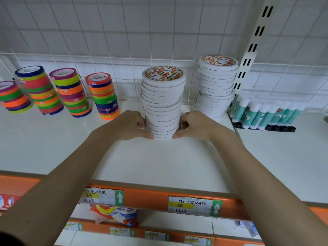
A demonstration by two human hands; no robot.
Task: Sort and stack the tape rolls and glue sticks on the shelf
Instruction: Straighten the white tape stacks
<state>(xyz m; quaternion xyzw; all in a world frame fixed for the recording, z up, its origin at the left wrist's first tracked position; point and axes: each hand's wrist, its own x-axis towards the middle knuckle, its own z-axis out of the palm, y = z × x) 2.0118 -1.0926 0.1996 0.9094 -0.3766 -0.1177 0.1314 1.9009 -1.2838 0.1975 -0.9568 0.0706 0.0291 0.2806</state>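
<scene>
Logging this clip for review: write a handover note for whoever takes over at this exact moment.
Left hand and right hand grip the base of the front white tape stack, which leans unevenly.
Second white stack stands behind right; four coloured tape stacks at left; glue sticks upright at right.
Done: items grouped by type.
Left: straighten the held stack.

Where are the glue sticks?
The glue sticks stand at the far right of the shelf, just right of the slotted post.

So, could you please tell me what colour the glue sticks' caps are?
White caps on teal-labelled glue sticks, seen in the head view.
</scene>
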